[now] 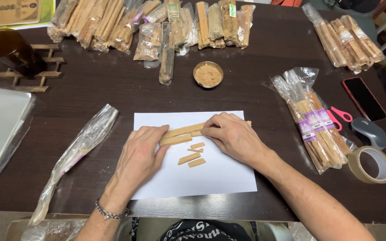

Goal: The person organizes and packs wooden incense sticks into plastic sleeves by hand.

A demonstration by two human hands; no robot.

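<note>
long wooden sticks (182, 134) lying on the white paper sheet (211, 178) at the middle of the dark worktop (112, 89), long axis running left to right with the right end tilted slightly away from the body. bracketed at both ends: left hand (139, 156) butting against the near-left ends, fingers (159, 134) curled over them, pressed to the wood rather than spread; right hand (231, 136) laid over the far-right ends, fingertips (208, 127) pinching down on the top stick. both grips closed on the same bundle, neither clearly nearer, each owning one end. so the sticks sit squarely between the two hands, along the line joining them.

just below the bundle, toward the body: several short cut pieces (194, 156), loose on the paper, roughly parallel to the long sticks, apart from both hands but closer to the right thumb.

left of the paper, an empty clear bag (79, 149) lying diagonally. right of it, filled bags of sticks (316, 129), pink-handled scissors (338, 115), a roll of brown tape (371, 164). beyond, a small bowl of brownish powder (208, 74) and more bagged sticks along the far edge.
</note>
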